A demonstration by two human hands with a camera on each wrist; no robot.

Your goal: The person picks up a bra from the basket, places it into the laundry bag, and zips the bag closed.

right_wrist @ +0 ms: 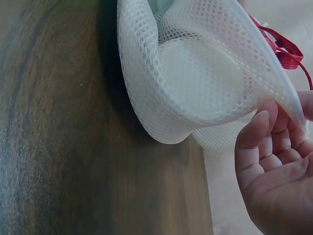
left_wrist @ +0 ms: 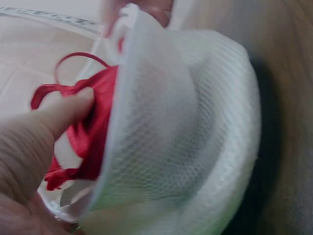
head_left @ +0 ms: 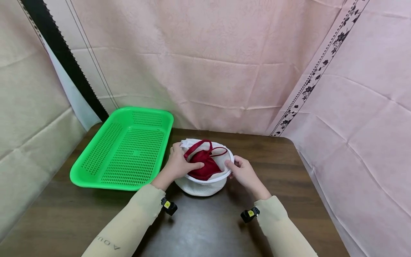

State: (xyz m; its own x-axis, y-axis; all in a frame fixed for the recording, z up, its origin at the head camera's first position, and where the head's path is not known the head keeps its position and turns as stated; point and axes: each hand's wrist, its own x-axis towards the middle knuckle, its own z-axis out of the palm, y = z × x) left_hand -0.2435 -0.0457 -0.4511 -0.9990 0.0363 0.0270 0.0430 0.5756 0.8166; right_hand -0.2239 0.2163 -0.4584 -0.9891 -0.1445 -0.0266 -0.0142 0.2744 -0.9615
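Observation:
A round white mesh laundry bag (head_left: 200,188) stands on the table with its zipped rim spread open. Inside lies a red garment with thin straps (head_left: 203,165), some straps looping above the rim. My left hand (head_left: 176,163) holds the bag's left side, fingers at the rim and thumb reaching in over the red cloth. In the left wrist view that thumb (left_wrist: 73,110) rests on the garment. My right hand (head_left: 244,175) pinches the rim on the right side. The right wrist view shows its fingertips at the mesh edge (right_wrist: 288,105) beside the zip.
A green plastic basket (head_left: 169,125) with slotted sides stands at the left, close to my left forearm. The brown wooden table (head_left: 263,153) ends at pale cloth hangings (head_left: 205,82) behind and on both sides.

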